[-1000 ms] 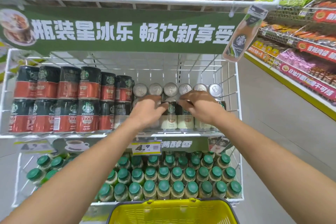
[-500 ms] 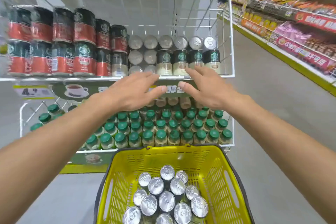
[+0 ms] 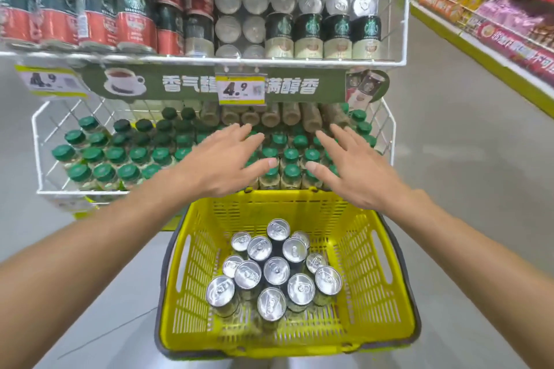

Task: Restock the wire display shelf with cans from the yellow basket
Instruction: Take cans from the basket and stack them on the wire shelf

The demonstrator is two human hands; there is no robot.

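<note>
Hands empty: left hand (image 3: 221, 165), right hand (image 3: 353, 171) above yellow basket (image 3: 371, 252).

The left hand (image 3: 221, 165) and right hand (image 3: 353, 172) have dropped away from the shelf cans (image 3: 308, 36). Both now spread empty above the far rim of the yellow basket (image 3: 284, 194).

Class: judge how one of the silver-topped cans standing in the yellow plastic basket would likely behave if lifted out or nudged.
Probably rigid: the silver-topped metal cans have cylindrical metal bodies. Likely heavy for their size, since their tops look unopened. Tall and round, one pulled free of the cluster in the yellow plastic basket could tip and roll.
</note>
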